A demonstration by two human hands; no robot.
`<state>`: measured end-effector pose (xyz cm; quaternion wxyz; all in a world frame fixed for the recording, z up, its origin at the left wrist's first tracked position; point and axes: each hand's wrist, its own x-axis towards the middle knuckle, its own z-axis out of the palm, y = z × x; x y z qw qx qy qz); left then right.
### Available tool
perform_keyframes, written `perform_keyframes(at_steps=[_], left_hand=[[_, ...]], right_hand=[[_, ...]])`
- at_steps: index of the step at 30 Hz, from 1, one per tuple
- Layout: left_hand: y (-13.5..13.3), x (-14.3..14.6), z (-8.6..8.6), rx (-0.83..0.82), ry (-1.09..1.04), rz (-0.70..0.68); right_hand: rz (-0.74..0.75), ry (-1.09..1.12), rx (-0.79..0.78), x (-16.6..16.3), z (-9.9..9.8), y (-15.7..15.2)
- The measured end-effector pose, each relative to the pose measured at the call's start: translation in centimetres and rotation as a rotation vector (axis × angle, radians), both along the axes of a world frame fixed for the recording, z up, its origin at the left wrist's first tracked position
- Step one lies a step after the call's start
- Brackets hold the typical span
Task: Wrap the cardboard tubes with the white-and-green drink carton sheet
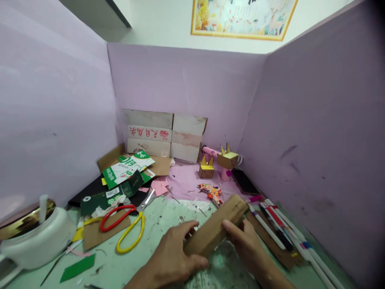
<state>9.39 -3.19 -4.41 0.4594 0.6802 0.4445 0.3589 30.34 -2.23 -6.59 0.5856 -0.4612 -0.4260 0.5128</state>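
A long brown cardboard box (218, 224) is held tilted just above the front of the table, its far end pointing up and right. My left hand (173, 255) grips its near end, thumb in front and fingers behind. My right hand (246, 245) holds the right side, with its thumb laid on the top face; its other fingers are mostly hidden behind the box. Left of my hands lie scissors (129, 222) with one red and one yellow handle, blades spread a little. Just beyond the box is a colourful patterned piece (210, 192).
A white ceramic pot (39, 237) stands at the left. Cardboard and packaging scraps (128, 170) pile up behind the scissors. Two small eared cardboard boxes (206, 168) stand at the back, near a phone (245, 181). Several markers (288, 228) lie along the right. Lilac panels (186, 80) enclose the table.
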Motion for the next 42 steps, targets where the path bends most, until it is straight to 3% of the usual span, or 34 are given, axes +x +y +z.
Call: perform_keyframes(at_steps=[3, 6, 12, 16, 21, 26, 31, 37, 42], left_hand=[[-0.1, 0.2, 0.6, 0.008, 0.013, -0.054], [0.5, 0.4, 0.2, 0.037, -0.114, -0.002], [0.9, 1.7, -1.6, 0.000, -0.295, 0.203], [1.1, 1.6, -1.7, 0.055, -0.271, 0.235], [2.3, -1.0, -0.6, 0.152, -0.452, 0.359], [2.7, -2.9, 1.0, 0.079, -0.583, 0.295], [3.5, -3.6, 0.6, -0.017, -0.314, 0.250], [4.9, -4.8, 0.1, -0.113, -0.370, 0.349], [5.0, -5.0, 0.3, -0.192, -0.388, 0.380]], right_hand=[[0.071, -0.063, 0.070, -2.0, 2.3, 0.4], [0.189, -0.076, 0.142, -4.6, 4.2, 0.6], [0.148, -0.089, 0.163, -8.8, 3.9, 0.3], [0.174, -0.145, 0.207, -8.2, 4.1, 0.2], [0.110, -0.507, 0.437, -5.1, 5.1, 0.6], [0.230, -0.961, 0.388, -4.0, 4.4, 1.1], [0.343, -1.322, 0.330, -4.6, 3.1, 1.3], [0.368, -1.427, 0.155, -4.1, 3.9, 1.6], [0.397, -1.377, 0.116, -4.2, 4.1, 1.5]])
